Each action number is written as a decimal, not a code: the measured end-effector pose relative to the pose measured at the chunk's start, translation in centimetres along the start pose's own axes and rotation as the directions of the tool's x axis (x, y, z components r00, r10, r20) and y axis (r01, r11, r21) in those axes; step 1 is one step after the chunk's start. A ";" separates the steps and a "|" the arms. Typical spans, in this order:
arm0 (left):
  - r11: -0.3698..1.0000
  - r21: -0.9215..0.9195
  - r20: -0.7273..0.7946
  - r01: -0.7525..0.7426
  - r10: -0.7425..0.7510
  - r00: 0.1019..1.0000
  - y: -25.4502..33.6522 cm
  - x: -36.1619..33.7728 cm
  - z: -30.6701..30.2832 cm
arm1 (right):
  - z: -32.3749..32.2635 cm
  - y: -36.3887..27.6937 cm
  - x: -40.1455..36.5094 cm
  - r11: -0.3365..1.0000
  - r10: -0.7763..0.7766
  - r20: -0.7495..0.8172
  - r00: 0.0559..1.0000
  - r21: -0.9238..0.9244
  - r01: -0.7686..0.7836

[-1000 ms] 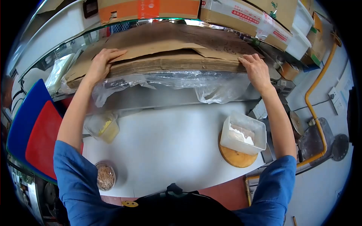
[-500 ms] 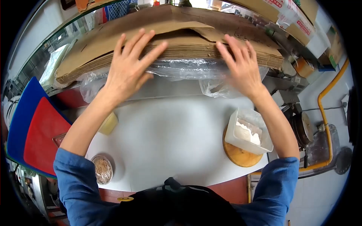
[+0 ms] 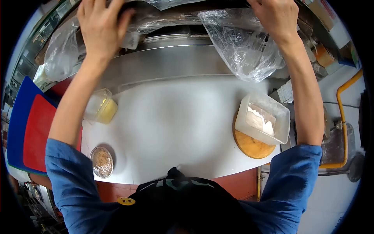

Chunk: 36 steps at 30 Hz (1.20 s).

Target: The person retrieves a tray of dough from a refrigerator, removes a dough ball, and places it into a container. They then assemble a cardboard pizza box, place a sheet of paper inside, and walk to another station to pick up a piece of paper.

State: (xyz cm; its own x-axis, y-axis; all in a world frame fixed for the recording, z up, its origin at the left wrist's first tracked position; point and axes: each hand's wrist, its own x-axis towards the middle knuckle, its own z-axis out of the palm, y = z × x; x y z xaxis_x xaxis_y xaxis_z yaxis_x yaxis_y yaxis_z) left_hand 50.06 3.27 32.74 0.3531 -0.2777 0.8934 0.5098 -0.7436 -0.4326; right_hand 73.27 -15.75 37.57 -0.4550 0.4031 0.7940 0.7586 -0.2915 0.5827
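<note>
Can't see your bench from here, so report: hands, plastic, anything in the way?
Left hand and right hand at picture's top edge, grips unclear. Clear plastic crumpled near right hand. Translucent tub below, apart; no obstruction visible.

Glossy crinkled plastic film [image 3: 245, 50], dully shining metal ledge [image 3: 163, 63], smooth white tabletop [image 3: 175, 121] with soft sheen, cloudy plastic tub [image 3: 281, 121], wooden board [image 3: 252, 146], matt cloth sleeves [image 3: 74, 171], red panel [image 3: 39, 132] seemingly plastic

Blue slvs [image 3: 72, 177], rnd ylw badge [image 3: 126, 201]
</note>
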 end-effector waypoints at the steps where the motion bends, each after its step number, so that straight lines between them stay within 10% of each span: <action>1: 0.999 -0.014 -0.048 0.031 -0.031 0.998 -1.0 0.2 0.5 | 0.3 0.1 -0.1 1.000 -0.005 -0.001 1.000 0.002 0.005; 8: 0.983 -0.075 -0.201 0.169 -0.181 0.963 -1.2 0.5 2.8 | -0.6 -1.8 -0.5 0.999 0.005 0.045 0.999 -0.045 -0.002; 10: 0.970 -0.095 -0.235 0.222 -0.238 0.942 -1.0 0.7 2.9 | -1.3 -4.2 0.5 0.976 -0.176 -0.104 0.979 0.115 0.187; 15: 0.921 -0.248 -0.207 0.302 -0.355 0.912 -0.3 1.6 1.5 | 4.1 -10.7 1.0 0.858 -0.002 0.140 0.990 0.509 -0.070; 18: 0.931 -0.226 -0.247 0.287 -0.340 0.908 -1.2 1.7 2.1 | 9.7 -9.8 2.3 0.942 -0.003 0.399 0.917 0.308 -0.130; 20: 0.933 -0.222 -0.226 0.285 -0.333 0.915 -1.5 1.8 2.0 | 11.6 -8.7 1.7 0.801 0.079 0.734 0.675 0.357 -0.481; 21: 0.934 -0.225 -0.217 0.276 -0.324 0.921 -1.7 1.7 1.9 | 13.7 -7.4 0.3 0.884 0.010 0.621 0.784 0.360 -0.297; 23: 0.941 -0.210 -0.208 0.264 -0.307 0.929 -1.5 1.8 1.7 | 11.0 -6.4 1.9 0.606 -0.187 0.847 0.497 0.498 -0.620; 25: 0.936 -0.207 -0.182 0.286 -0.323 0.929 -1.4 1.8 1.5 | 9.4 -7.6 1.0 0.482 -0.275 0.759 0.590 0.639 -0.599; 26: 0.934 -0.212 -0.183 0.289 -0.328 0.927 -1.4 1.9 1.6 | 9.4 -8.7 0.8 0.511 -0.325 0.557 0.764 0.784 -0.353; 33: 0.936 -0.213 -0.173 0.280 -0.318 0.932 -1.4 1.7 1.3 | 4.2 -10.9 -0.7 0.696 -0.392 0.312 0.866 0.716 0.057; 35: 0.937 -0.214 -0.164 0.275 -0.313 0.936 -1.3 1.8 1.3 | 5.0 -10.0 0.2 -0.065 0.106 0.652 0.751 0.758 -0.649; 36: 0.933 -0.218 -0.169 0.286 -0.325 0.930 -1.1 1.8 1.3 | 5.7 -9.2 1.4 0.041 0.250 0.715 0.653 0.666 -0.745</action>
State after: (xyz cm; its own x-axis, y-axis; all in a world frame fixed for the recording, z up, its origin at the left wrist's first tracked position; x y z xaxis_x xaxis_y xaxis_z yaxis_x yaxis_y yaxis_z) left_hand 51.13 4.38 34.71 0.0304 -0.1194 0.9924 0.4059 -0.9058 -0.1214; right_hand 68.30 -7.57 32.33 0.2261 0.8109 0.5397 0.6802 0.2652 -0.6834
